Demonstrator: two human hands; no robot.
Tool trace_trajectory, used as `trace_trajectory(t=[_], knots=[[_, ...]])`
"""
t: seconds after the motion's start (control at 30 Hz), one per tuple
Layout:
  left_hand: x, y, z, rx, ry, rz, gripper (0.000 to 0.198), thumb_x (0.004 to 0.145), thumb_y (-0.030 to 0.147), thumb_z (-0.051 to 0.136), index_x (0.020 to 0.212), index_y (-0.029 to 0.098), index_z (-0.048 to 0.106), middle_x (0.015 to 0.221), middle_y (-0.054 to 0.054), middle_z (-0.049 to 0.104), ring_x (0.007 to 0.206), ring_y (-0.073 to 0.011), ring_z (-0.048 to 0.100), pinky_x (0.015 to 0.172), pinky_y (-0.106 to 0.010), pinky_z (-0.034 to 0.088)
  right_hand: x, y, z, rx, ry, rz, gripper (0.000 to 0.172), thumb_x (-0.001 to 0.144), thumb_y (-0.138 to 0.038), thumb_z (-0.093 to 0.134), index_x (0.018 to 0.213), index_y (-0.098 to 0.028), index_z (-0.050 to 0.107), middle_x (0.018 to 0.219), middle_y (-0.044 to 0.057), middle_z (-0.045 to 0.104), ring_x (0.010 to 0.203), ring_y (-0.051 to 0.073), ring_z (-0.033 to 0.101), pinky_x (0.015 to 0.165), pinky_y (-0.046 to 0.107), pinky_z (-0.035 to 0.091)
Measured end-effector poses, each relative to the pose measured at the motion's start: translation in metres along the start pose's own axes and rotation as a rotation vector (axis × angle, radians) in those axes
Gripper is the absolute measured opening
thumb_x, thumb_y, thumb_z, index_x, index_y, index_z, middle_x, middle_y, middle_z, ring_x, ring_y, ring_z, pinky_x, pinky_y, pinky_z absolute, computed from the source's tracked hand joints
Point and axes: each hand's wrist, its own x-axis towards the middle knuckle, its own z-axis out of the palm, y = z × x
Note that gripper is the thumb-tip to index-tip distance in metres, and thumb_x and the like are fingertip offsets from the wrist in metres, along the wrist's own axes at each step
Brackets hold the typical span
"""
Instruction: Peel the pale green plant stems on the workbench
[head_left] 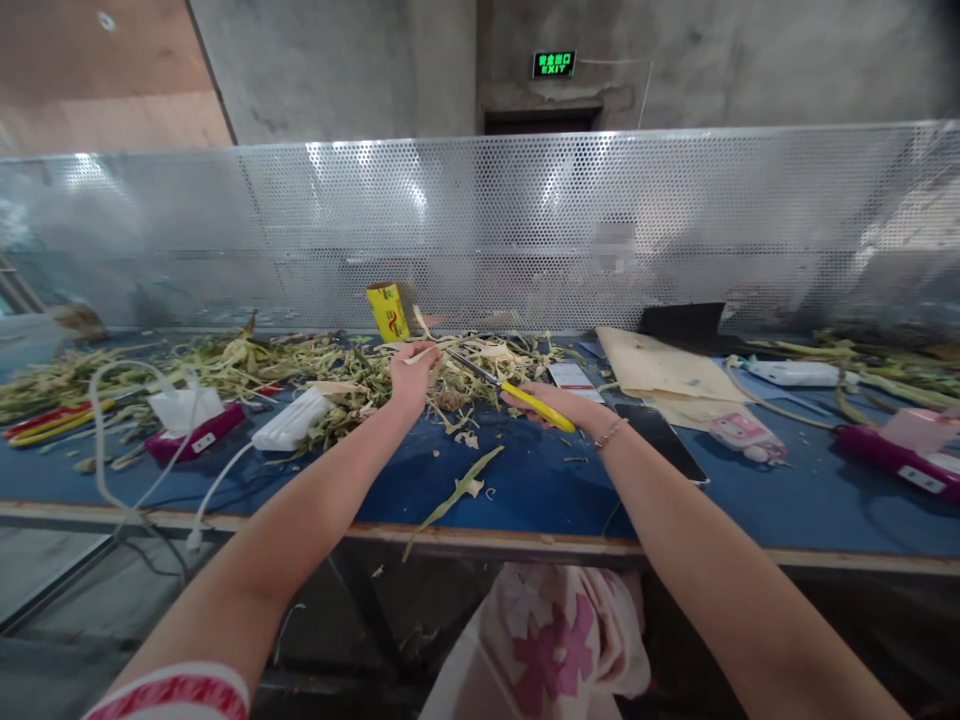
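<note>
So, left grip (414, 370) pinched pale plant strip (426, 354). Right grip (559, 402) wrapped round yellow-handled tool (525, 397), metal end (480, 370) pointing toward left grip. Messy plant pile (352, 370) lay on bench (540, 495), both sides of left grip. Doing this well likely needed steady strip, left grip clear of metal end, slow little moves.

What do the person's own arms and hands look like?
The left hand and right hand wear no gloves. A thin pinkish bracelet circles the right wrist. A white sleeve with a red-patterned band shows on the left arm; the right arm shows no sleeve.
</note>
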Motion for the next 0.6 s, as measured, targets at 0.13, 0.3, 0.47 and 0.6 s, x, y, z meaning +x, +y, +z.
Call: trace_trajectory(t=[0.13, 0.3, 0.47, 0.6], knots=[[-0.0044, 0.0030, 0.0021, 0.001, -0.003, -0.012, 0.016, 0.050, 0.017, 0.066, 0.060, 0.014, 0.054, 0.052, 0.003, 0.053, 0.047, -0.0061, 0.047, 0.048, -0.019, 0.036, 0.0023, 0.0040, -0.0007, 0.108, -0.014, 0.024, 0.040, 0.061, -0.055, 0.063, 0.077, -0.019, 0.054, 0.057, -0.004, 0.040, 0.042, 0.005, 0.035, 0.032, 0.017, 0.028], [-0.0087, 0.0049, 0.0056, -0.105, -0.027, -0.120, 0.016, 0.050, 0.013, 0.065, 0.058, 0.014, 0.051, 0.050, 0.003, 0.053, 0.048, -0.0064, 0.048, 0.050, -0.019, 0.037, 0.0048, 0.0058, 0.0006, 0.152, 0.000, 0.047, 0.042, 0.060, -0.054, 0.064, 0.081, -0.019, 0.053, 0.057, -0.005, 0.040, 0.042, 0.005, 0.034, 0.032, 0.016, 0.028], [-0.0098, 0.0071, 0.0068, -0.181, -0.039, -0.256, 0.018, 0.051, 0.008, 0.065, 0.055, 0.014, 0.049, 0.052, 0.002, 0.053, 0.051, -0.0071, 0.052, 0.057, -0.021, 0.042, 0.0042, 0.0035, 0.0030, 0.120, 0.032, 0.046, 0.039, 0.061, -0.053, 0.064, 0.078, -0.019, 0.052, 0.058, -0.004, 0.041, 0.043, 0.005, 0.037, 0.033, 0.017, 0.029], [-0.0111, 0.0087, 0.0069, -0.229, -0.036, -0.301, 0.019, 0.052, 0.006, 0.065, 0.055, 0.014, 0.048, 0.053, 0.002, 0.054, 0.052, -0.0070, 0.052, 0.058, -0.022, 0.044, 0.0008, -0.0012, 0.0039, 0.111, 0.030, 0.073, 0.039, 0.062, -0.053, 0.063, 0.077, -0.019, 0.051, 0.058, -0.004, 0.041, 0.041, 0.005, 0.035, 0.032, 0.018, 0.029]])
